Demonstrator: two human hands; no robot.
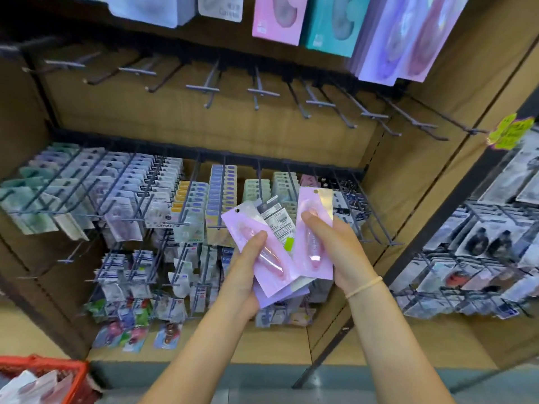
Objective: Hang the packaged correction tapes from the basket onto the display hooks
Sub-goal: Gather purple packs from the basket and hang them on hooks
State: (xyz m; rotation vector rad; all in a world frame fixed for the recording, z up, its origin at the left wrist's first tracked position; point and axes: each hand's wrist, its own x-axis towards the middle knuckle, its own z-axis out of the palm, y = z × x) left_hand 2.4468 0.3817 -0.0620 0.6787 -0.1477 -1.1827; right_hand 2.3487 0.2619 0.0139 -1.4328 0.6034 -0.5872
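1. Your left hand (248, 266) holds a fanned stack of packets (264, 249); its thumb lies across the top pink one and the fingers curl round underneath, so that grip is clamped on the stack.
2. In the stack you can see a pink card on top, a card with a printed label and a green sticker behind it, and a lilac card at the bottom.
3. Your right hand (335, 249) holds a single pink packet (315, 228) upright, thumb on the front and fingers behind: that grip is clamped on it too.
4. The single packet sits just beside the stack and overlaps its right edge; its hang hole is at the top.
5. Both hands are in front of the middle row of the display, below the row of empty hooks (256, 91).
6. Those bare hooks run across the brown back panel (175, 115), well above the packets you hold.
7. Above the hooks hang larger cards (277, 18) in pink, teal and purple.
8. The lower rows (116, 193) are full of hanging stationery packs, too blurred to read.
9. The red basket (67, 374) is at the bottom left corner on the floor, with more packets lying in it.
10. A yellow-green tag (510, 131) hangs at the right, on the end of a hook.
11. A thin band (364, 287) circles your right wrist.
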